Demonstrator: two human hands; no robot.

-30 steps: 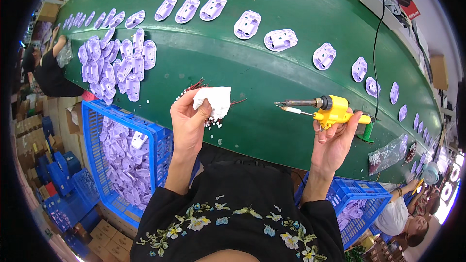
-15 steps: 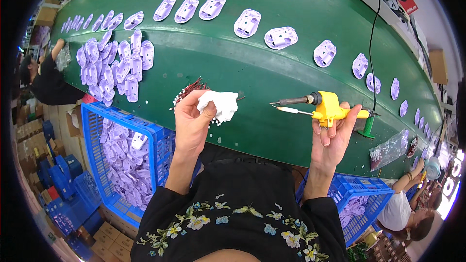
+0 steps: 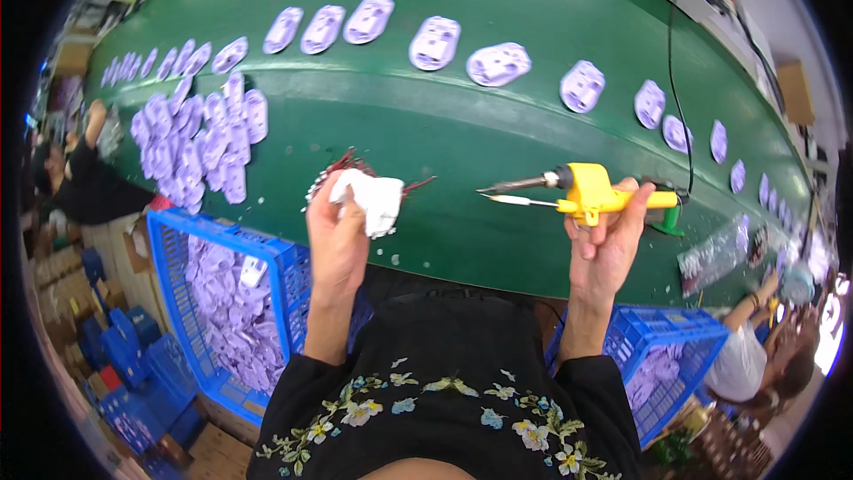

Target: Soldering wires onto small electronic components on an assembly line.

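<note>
Soldering iron [image 3: 582, 196], yellow-handled, is held level in the right hand [image 3: 604, 244], whose grip is wrapped around its handle, tip pointing left above the green worktop [image 3: 462, 124]. Left hand [image 3: 338, 236] clasps a small white part [image 3: 373, 200] nearby. Purple casings [image 3: 200, 138] lie far left.

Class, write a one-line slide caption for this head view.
Left hand holds a white part; right hand holds a yellow soldering iron over the green belt.

Parts pile [image 3: 197, 144] lies on the belt [image 3: 426, 124], left of crate [image 3: 233, 302] below.
</note>
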